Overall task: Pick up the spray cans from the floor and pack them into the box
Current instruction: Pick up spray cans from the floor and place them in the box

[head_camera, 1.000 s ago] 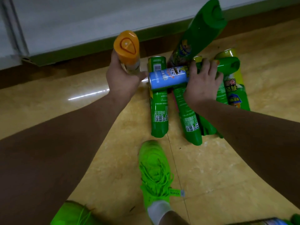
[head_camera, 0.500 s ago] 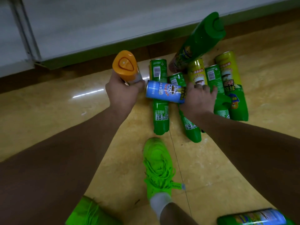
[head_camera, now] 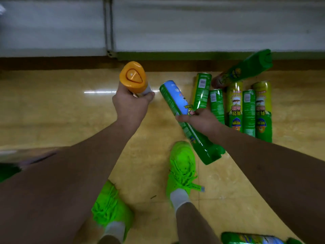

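Observation:
My left hand (head_camera: 131,107) grips a spray can with an orange cap (head_camera: 133,79), held upright above the floor. My right hand (head_camera: 202,120) grips a blue-and-green spray can (head_camera: 177,101) around its middle, lifted off the floor and tilted, its green cap end pointing down toward my shoe. Several green and yellow-green spray cans (head_camera: 236,108) lie side by side on the floor to the right of my right hand. A larger green can (head_camera: 246,69) lies slanted across their far ends. One more can (head_camera: 253,239) lies at the bottom right edge. No box is clearly in view.
My two bright green shoes (head_camera: 182,166) stand on the yellow tiled floor (head_camera: 52,111). A grey-white panel with a green base strip (head_camera: 158,55) runs along the far side behind a brown skirting band. A blurred object shows at the left edge (head_camera: 10,155).
My right hand has lifted the blue-and-green can off the pile and swung it from lying crosswise to tilted cap-down. The view has shifted left, leaving the pile on the right.

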The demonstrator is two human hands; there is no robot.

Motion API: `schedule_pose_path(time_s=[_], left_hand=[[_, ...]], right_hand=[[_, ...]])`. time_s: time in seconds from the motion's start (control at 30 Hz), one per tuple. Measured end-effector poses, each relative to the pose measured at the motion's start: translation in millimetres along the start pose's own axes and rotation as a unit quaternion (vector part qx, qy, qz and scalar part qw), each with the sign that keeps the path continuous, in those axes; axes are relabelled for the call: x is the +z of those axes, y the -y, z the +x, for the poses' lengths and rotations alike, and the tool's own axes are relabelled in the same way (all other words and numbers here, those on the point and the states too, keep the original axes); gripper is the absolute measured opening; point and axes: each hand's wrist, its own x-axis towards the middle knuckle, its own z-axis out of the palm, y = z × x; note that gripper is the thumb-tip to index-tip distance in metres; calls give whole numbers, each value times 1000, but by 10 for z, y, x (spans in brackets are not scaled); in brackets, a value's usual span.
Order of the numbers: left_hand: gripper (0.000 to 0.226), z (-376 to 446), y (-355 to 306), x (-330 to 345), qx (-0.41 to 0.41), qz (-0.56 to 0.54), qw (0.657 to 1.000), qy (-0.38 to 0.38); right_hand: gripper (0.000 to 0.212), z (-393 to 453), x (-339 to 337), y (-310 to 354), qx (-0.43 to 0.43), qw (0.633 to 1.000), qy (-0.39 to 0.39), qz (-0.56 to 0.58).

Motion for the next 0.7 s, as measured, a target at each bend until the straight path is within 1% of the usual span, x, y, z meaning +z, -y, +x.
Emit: schedule_pose_path(time_s=[0.07,0.13,0.27,0.47,0.6,0.7], left_hand=[[40,-18,21,-317,-9,-15,1000,-23],[41,-31,39,-653,-21,-25,998,-48],[41,-65,11,-1340,-34,-51,993,-101],[40,-182,-104,-2451,-59,-104,980,-160],[41,-289,-85,-3288,-64,-119,968,-211],[44,-424,-17,-3922,-74,-131,953,-263]], right_hand=[[62,-180,145,246,6,997,50,55],[60,-381,300,521,4,995,80,57],[57,-791,635,1057,-33,994,108,-16],[57,-1482,1282,1766,-81,986,130,-70],[69,-1955,1742,2262,-125,971,153,-132],[68,-2341,2086,2611,-157,955,159,-194]])
